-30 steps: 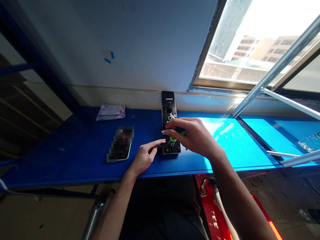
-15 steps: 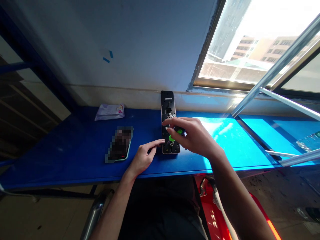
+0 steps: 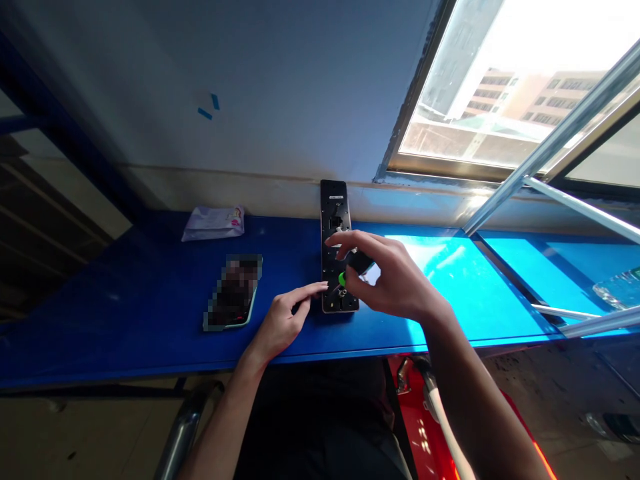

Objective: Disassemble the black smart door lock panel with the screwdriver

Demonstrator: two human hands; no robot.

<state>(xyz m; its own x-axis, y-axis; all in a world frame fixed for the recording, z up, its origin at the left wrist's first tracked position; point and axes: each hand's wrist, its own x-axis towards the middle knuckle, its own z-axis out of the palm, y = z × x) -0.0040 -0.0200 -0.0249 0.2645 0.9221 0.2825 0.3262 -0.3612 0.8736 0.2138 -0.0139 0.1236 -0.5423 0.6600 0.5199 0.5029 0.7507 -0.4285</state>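
Note:
A long, narrow black panel (image 3: 327, 261) with small screws and metal fittings lies on the blue table; it looks like the inner side of a door lock. My right hand (image 3: 387, 273) is closed around a screwdriver (image 3: 342, 279) with a green and black handle, over the panel's near half. The screwdriver's thin shaft slants down to the left, and I cannot tell whether its tip sits in a screw. My left hand (image 3: 290, 317) has its index finger stretched out, the fingertip at the panel's left edge. It holds nothing.
On the blue table (image 3: 165, 307), a phone (image 3: 233, 293) lies left of my left hand. A pale tissue pack (image 3: 214, 222) sits further back by the wall. Metal bars (image 3: 530, 157) and a plastic bottle (image 3: 620, 290) are at the right, with a red seat (image 3: 425, 427) below.
My right hand's fingers have shifted on the screwdriver, and more of its dark handle shows between them. My left fingertip stays at the panel's edge. The view has moved slightly.

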